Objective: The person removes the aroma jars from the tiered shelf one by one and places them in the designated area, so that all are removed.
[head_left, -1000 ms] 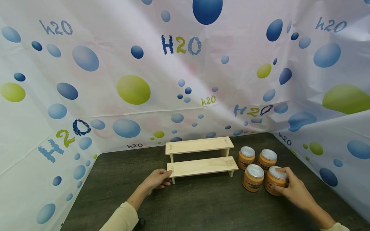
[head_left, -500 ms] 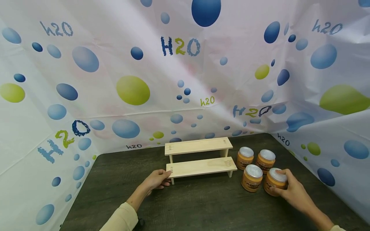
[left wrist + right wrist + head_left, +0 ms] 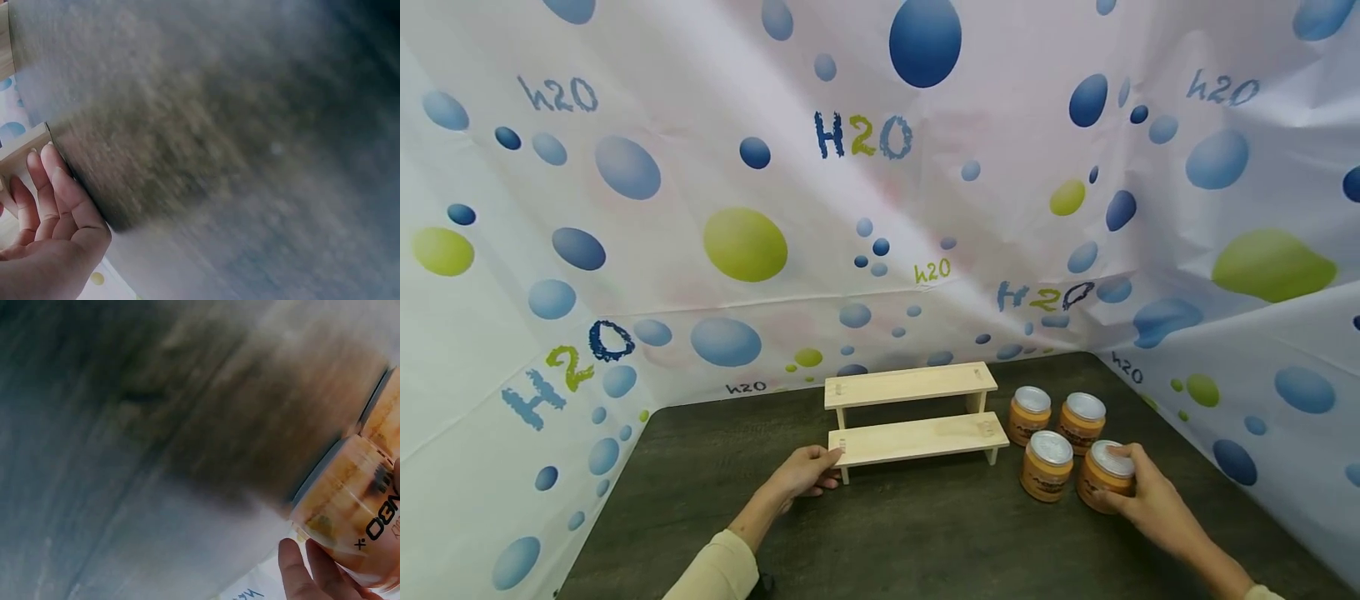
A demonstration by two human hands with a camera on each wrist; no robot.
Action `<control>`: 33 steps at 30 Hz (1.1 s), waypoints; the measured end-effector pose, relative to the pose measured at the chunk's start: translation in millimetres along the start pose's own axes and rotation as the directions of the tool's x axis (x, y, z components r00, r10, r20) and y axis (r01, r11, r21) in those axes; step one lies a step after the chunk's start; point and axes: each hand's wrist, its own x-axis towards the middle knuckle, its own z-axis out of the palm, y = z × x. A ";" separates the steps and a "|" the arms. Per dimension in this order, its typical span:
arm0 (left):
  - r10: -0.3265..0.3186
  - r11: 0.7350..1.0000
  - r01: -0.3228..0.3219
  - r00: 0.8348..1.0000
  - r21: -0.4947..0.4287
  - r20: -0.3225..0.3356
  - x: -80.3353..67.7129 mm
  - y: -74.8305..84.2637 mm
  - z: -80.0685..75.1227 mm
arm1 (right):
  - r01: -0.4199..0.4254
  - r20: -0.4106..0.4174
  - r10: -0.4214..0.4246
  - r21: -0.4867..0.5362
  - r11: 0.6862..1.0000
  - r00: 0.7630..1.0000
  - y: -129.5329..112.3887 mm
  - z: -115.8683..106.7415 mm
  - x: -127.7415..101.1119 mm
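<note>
A two-step wooden shelf (image 3: 916,437) stands on the dark table (image 3: 910,542). My left hand (image 3: 827,467) rests against the left end of its lower step. In the left wrist view its fingers (image 3: 50,194) lie straight along the wood edge (image 3: 22,153). Several orange jars with silver lids stand right of the shelf. My right hand (image 3: 1112,477) grips the front right jar (image 3: 1090,485), fingers curled over its lid. The right wrist view shows that jar (image 3: 350,500) close up with my fingertips (image 3: 306,569) at its side.
The other jars (image 3: 1028,412) (image 3: 1081,421) (image 3: 1045,465) stand close together beside the held one. A bubble-printed sheet (image 3: 745,242) walls in the table at the back and on both sides. Bare table surface lies in front of the shelf.
The head view has shifted slightly. Both hands, the shelf and the jars keep their places.
</note>
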 end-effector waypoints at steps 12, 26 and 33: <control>0.011 1.000 -0.011 1.000 0.020 -0.007 1.7 7.7 -13.0 | 0.036 0.081 -0.037 0.004 0.999 0.996 -16.0 -14.4 23.8; 0.421 0.876 -0.400 0.907 0.269 -0.023 -73.9 114.9 -95.6 | 0.273 -0.032 -0.276 -0.074 0.959 0.961 -118.9 -114.0 43.2; 0.620 0.663 -0.560 0.783 0.496 0.055 -138.3 156.9 -106.5 | 0.484 0.002 -0.486 -0.099 0.870 0.874 -175.6 -125.0 27.4</control>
